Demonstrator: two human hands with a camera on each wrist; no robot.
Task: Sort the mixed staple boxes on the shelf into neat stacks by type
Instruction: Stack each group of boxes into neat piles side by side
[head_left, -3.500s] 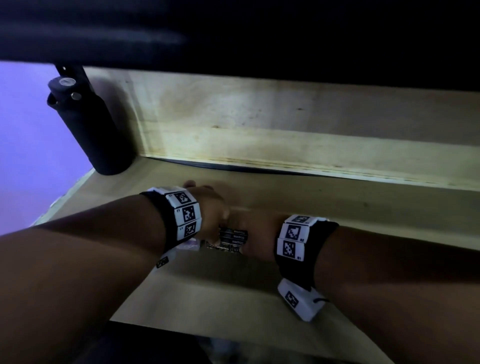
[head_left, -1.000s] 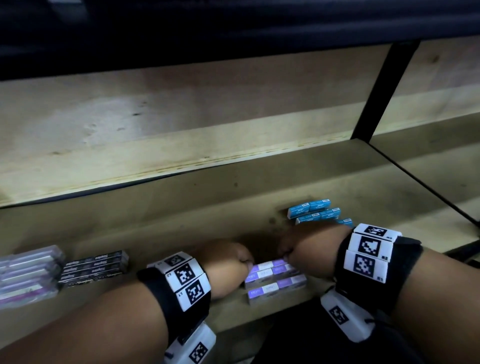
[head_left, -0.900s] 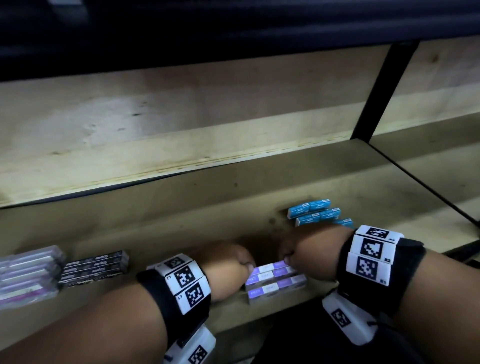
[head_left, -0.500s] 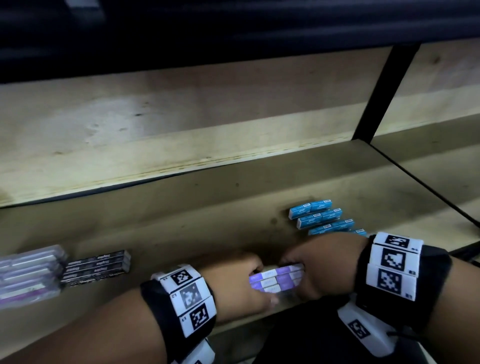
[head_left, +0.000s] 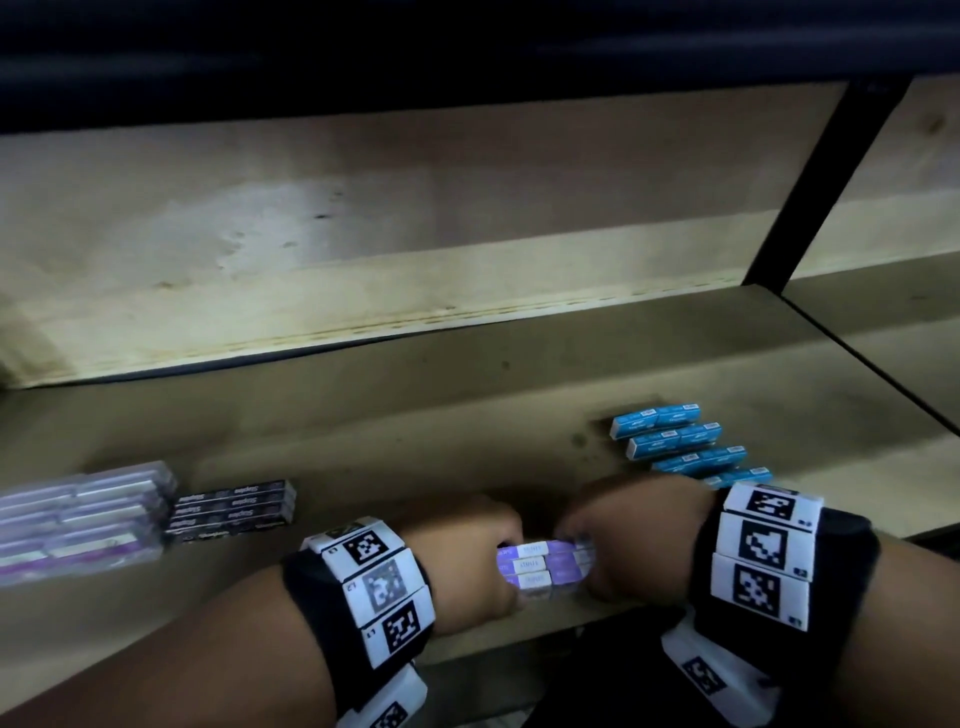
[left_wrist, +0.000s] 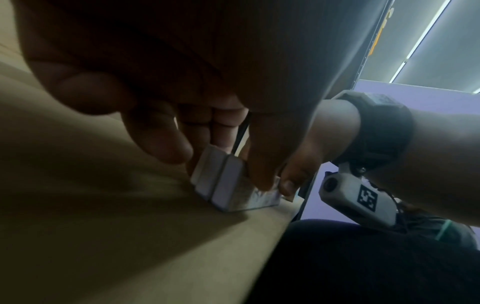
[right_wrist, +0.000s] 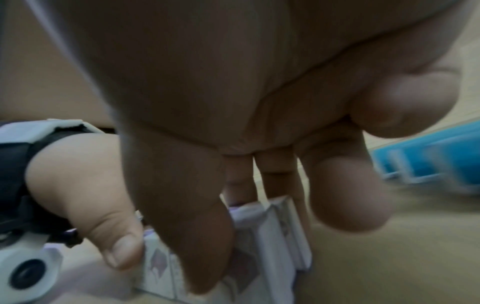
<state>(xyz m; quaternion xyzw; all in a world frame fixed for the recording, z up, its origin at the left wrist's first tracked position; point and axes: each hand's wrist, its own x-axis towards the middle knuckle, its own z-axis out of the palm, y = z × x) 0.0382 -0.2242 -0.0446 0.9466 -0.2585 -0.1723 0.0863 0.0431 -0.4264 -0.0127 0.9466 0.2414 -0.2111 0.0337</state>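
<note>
Your left hand (head_left: 467, 558) and right hand (head_left: 631, 540) meet near the front edge of the wooden shelf (head_left: 415, 415), one at each end of a small group of purple-and-white staple boxes (head_left: 543, 566). The head view shows three of these boxes lying tight together, long sides touching, resting on the shelf board. Your left grip is closed on the left end of the group: the left wrist view shows the fingers (left_wrist: 166, 142) curled down over the far side and the thumb against the near side. Your right grip is likewise closed on the right end, with the thumb (right_wrist: 187, 236) laid over the near side and the fingers (right_wrist: 345, 195) bent down behind. Whether the boxes are pressed or merely held, the frames do not tell. Behind your right wrist, a staggered row of blue staple boxes (head_left: 675, 441) lies on the shelf, each box set back from the next, apart from the purple group. Well to the left lies a stack of black staple boxes (head_left: 234, 509), and just beside it, at the left edge of view, a block of clear-cased boxes with purple inserts (head_left: 78, 514). A black upright post (head_left: 810, 171) divides the shelf at the right.
</note>
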